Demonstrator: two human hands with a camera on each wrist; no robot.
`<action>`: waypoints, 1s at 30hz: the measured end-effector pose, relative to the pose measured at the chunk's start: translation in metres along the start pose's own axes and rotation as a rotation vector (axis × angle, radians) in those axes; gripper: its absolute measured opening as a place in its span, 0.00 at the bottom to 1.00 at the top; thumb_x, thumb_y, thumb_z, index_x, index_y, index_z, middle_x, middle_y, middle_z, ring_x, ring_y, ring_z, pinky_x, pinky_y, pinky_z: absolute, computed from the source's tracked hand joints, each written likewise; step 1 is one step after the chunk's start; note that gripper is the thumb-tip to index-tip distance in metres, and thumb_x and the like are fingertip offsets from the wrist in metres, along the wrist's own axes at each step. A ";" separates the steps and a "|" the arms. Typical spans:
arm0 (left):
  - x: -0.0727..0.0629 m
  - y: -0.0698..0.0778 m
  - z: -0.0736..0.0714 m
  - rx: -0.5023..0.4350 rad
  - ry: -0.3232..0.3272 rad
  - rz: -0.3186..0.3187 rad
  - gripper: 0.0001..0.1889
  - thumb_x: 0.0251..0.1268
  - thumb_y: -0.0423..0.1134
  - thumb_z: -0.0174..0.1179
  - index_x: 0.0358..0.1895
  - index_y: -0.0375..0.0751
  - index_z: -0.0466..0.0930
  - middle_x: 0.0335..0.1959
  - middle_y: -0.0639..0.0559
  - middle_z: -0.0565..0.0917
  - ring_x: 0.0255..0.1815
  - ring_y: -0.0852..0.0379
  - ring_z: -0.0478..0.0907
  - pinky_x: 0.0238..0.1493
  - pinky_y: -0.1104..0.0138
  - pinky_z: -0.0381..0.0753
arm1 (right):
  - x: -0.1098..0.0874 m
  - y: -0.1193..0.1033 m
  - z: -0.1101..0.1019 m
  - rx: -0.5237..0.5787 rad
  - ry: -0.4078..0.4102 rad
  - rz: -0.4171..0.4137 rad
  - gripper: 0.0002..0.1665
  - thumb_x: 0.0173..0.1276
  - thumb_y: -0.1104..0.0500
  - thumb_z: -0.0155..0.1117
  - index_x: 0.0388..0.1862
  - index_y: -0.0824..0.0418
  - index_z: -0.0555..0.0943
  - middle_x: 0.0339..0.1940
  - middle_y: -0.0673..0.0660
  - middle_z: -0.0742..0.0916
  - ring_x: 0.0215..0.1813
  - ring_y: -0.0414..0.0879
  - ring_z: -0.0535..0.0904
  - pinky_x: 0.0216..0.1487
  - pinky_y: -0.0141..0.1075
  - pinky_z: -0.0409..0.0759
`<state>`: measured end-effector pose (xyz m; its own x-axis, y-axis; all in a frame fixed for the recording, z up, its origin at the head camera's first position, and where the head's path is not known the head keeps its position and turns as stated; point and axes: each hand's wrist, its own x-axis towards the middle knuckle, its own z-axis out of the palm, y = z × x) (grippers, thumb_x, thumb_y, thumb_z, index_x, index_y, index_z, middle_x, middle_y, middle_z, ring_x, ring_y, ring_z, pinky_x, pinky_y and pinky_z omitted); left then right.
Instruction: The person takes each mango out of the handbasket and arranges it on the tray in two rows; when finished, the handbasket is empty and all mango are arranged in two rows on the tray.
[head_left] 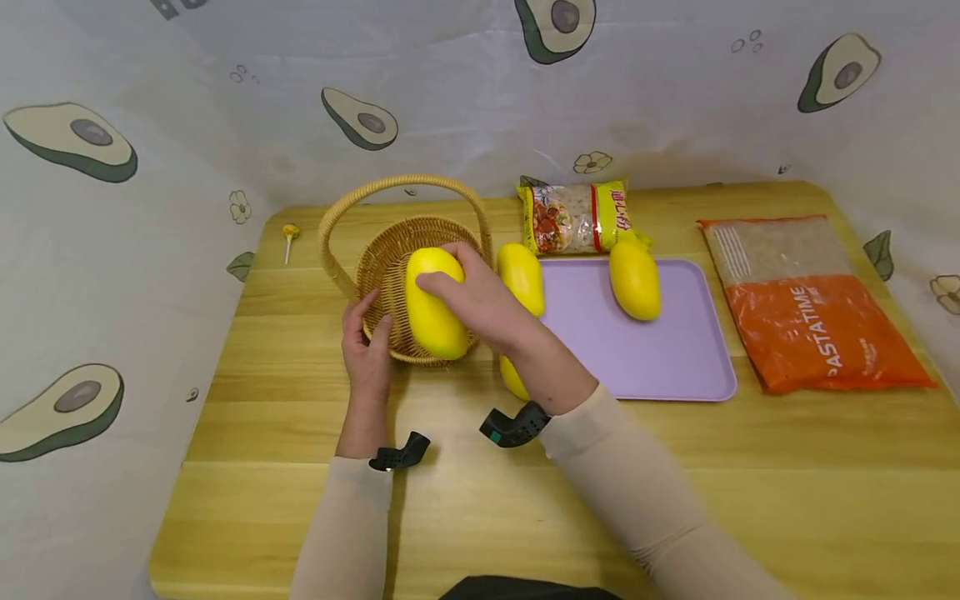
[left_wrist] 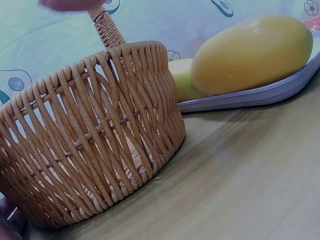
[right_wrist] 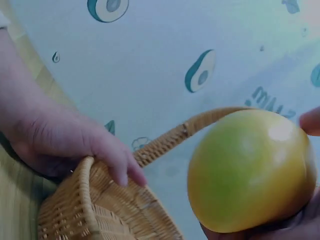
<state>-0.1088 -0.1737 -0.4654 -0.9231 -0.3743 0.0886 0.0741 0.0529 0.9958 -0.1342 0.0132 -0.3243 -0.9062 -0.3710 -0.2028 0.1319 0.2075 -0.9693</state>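
My right hand grips a yellow mango over the opening of a wicker basket. In the right wrist view the held mango shows a greenish patch, and it hangs apart from the basket's rim. My left hand holds the near left side of that rim, its fingers reaching over the edge. To the right, a lavender tray carries a mango near its far side. Two more mangoes, one farther back and one nearer, are at the tray's left edge, partly hidden by my right arm.
Behind the tray lies a yellow-and-red food packet. A large orange PASTATIME bag rests at the right. A small yellow lollipop lies left of the basket, whose tall handle arches up. An avocado-print sheet stands behind the wooden table.
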 end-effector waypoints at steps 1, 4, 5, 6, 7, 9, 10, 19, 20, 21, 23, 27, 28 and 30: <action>0.000 0.000 0.000 -0.002 0.000 0.004 0.24 0.69 0.33 0.55 0.68 0.37 0.75 0.82 0.46 0.58 0.86 0.50 0.42 0.85 0.55 0.41 | -0.006 0.000 -0.005 -0.019 -0.028 0.006 0.32 0.70 0.46 0.60 0.69 0.55 0.65 0.57 0.61 0.79 0.51 0.54 0.80 0.48 0.45 0.80; 0.000 -0.001 0.000 -0.021 -0.003 0.016 0.24 0.69 0.32 0.54 0.68 0.34 0.74 0.82 0.45 0.58 0.86 0.49 0.41 0.85 0.55 0.41 | -0.021 0.005 -0.022 -0.140 -0.103 -0.002 0.37 0.66 0.49 0.62 0.71 0.55 0.63 0.58 0.63 0.78 0.51 0.56 0.80 0.48 0.45 0.80; 0.000 -0.001 0.000 -0.029 -0.004 0.020 0.24 0.70 0.32 0.54 0.68 0.33 0.74 0.82 0.45 0.57 0.86 0.49 0.41 0.85 0.55 0.40 | -0.026 0.006 -0.028 -0.202 -0.125 -0.004 0.38 0.65 0.48 0.63 0.71 0.54 0.62 0.58 0.62 0.79 0.51 0.55 0.80 0.48 0.45 0.80; 0.000 -0.001 0.000 -0.039 -0.005 0.025 0.24 0.70 0.31 0.54 0.68 0.32 0.73 0.82 0.44 0.57 0.86 0.49 0.41 0.85 0.55 0.40 | -0.032 0.008 -0.034 -0.262 -0.151 -0.008 0.39 0.65 0.48 0.64 0.71 0.53 0.62 0.58 0.62 0.79 0.50 0.55 0.80 0.48 0.44 0.80; 0.000 -0.002 0.000 -0.052 -0.006 0.031 0.23 0.70 0.31 0.54 0.68 0.31 0.73 0.82 0.43 0.57 0.86 0.49 0.41 0.85 0.55 0.40 | -0.037 0.011 -0.041 -0.318 -0.173 -0.009 0.39 0.65 0.48 0.65 0.71 0.52 0.62 0.59 0.62 0.79 0.49 0.55 0.80 0.48 0.44 0.80; 0.000 -0.002 0.001 -0.072 -0.010 0.039 0.23 0.70 0.30 0.53 0.68 0.29 0.72 0.82 0.42 0.57 0.86 0.48 0.41 0.85 0.54 0.40 | -0.047 0.015 -0.054 -0.415 -0.207 0.005 0.40 0.64 0.47 0.68 0.70 0.51 0.61 0.59 0.62 0.80 0.48 0.54 0.80 0.47 0.43 0.80; 0.000 -0.003 0.001 -0.078 -0.010 0.043 0.23 0.70 0.30 0.54 0.67 0.29 0.72 0.82 0.42 0.56 0.86 0.48 0.40 0.85 0.54 0.39 | -0.052 0.018 -0.061 -0.456 -0.216 0.020 0.40 0.64 0.46 0.69 0.70 0.50 0.61 0.60 0.62 0.80 0.48 0.53 0.80 0.47 0.42 0.80; -0.001 -0.002 0.002 -0.088 -0.008 0.049 0.24 0.69 0.31 0.54 0.67 0.28 0.72 0.82 0.41 0.56 0.86 0.47 0.39 0.85 0.53 0.39 | -0.099 0.037 -0.110 -0.607 -0.168 0.020 0.32 0.71 0.41 0.66 0.69 0.45 0.67 0.54 0.60 0.83 0.48 0.50 0.80 0.47 0.42 0.77; -0.001 -0.002 0.002 -0.090 -0.006 0.049 0.24 0.68 0.31 0.54 0.67 0.29 0.72 0.82 0.41 0.56 0.86 0.46 0.39 0.85 0.53 0.39 | -0.104 0.039 -0.114 -0.615 -0.161 0.016 0.31 0.73 0.41 0.63 0.70 0.43 0.67 0.56 0.59 0.83 0.50 0.50 0.80 0.48 0.44 0.77; -0.001 -0.002 0.002 -0.091 -0.005 0.051 0.24 0.68 0.31 0.54 0.67 0.29 0.73 0.82 0.40 0.56 0.86 0.46 0.40 0.85 0.52 0.39 | -0.109 0.041 -0.117 -0.617 -0.154 0.012 0.30 0.75 0.41 0.61 0.72 0.43 0.66 0.59 0.60 0.83 0.53 0.53 0.80 0.51 0.47 0.79; -0.001 -0.002 0.002 -0.091 -0.006 0.042 0.24 0.68 0.32 0.54 0.67 0.30 0.73 0.82 0.40 0.54 0.86 0.45 0.39 0.85 0.52 0.39 | -0.116 0.046 -0.123 -0.621 -0.134 0.005 0.29 0.79 0.42 0.55 0.75 0.42 0.65 0.65 0.61 0.81 0.59 0.57 0.79 0.56 0.56 0.79; -0.002 -0.001 0.001 -0.081 -0.010 0.019 0.24 0.70 0.32 0.53 0.68 0.30 0.72 0.83 0.43 0.52 0.86 0.47 0.36 0.85 0.53 0.38 | -0.122 0.063 -0.136 -0.558 -0.072 0.016 0.30 0.83 0.45 0.48 0.80 0.46 0.62 0.70 0.65 0.77 0.63 0.63 0.78 0.58 0.60 0.79; -0.002 -0.001 0.001 -0.079 -0.011 0.014 0.24 0.70 0.32 0.53 0.68 0.30 0.72 0.84 0.44 0.52 0.87 0.48 0.36 0.85 0.53 0.37 | -0.122 0.068 -0.140 -0.499 -0.063 0.034 0.30 0.83 0.45 0.47 0.80 0.48 0.61 0.66 0.67 0.78 0.59 0.61 0.80 0.55 0.56 0.82; -0.003 0.000 0.001 -0.081 -0.014 0.010 0.23 0.71 0.31 0.53 0.68 0.30 0.72 0.83 0.44 0.53 0.87 0.49 0.36 0.85 0.54 0.37 | -0.122 0.077 -0.147 -0.368 -0.053 0.075 0.31 0.84 0.46 0.45 0.81 0.51 0.57 0.59 0.70 0.78 0.51 0.57 0.82 0.47 0.49 0.85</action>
<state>-0.1068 -0.1721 -0.4659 -0.9273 -0.3610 0.0993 0.1136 -0.0187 0.9933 -0.0723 0.2074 -0.3539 -0.8761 -0.3872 -0.2872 0.0349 0.5431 -0.8389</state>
